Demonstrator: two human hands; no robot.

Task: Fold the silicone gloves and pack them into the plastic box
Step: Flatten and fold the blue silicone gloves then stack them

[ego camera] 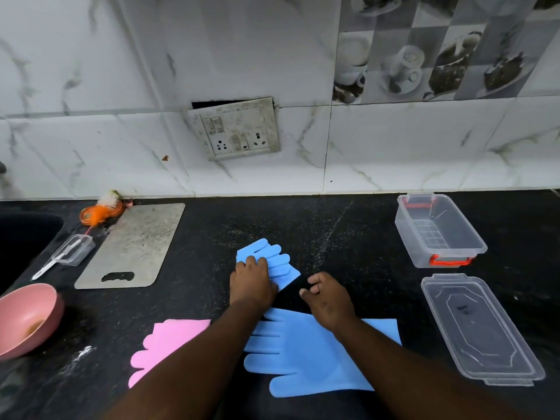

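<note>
Blue silicone, ribbed with small bristles, makes up the folded glove [272,262] that lies mid-worktop. My left hand [251,280] rests palm down on its near half and presses it flat, leaving the stubby fingertips of the glove sticking out beyond my knuckles. My right hand [327,301] is just beside it to the right, fingers loosely curled and holding nothing, apart from the fold.

Nearer me, under my forearms, a second blue glove [303,356] lies spread flat, smooth side up, and a pink glove [163,344] lies to its left, partly hidden by my left arm. Off to the right stands the clear plastic box [406,228] with red clips at both ends, and its clear lid [515,353] lies flat in front of it.

The worktop [333,231] is black speckled stone. On its left side lie a scuffed metal cutting board [133,247] and a pink bowl [18,307]. Behind runs a wall of white marble-look tiles [394,147] with a grimy switchboard [236,128].
</note>
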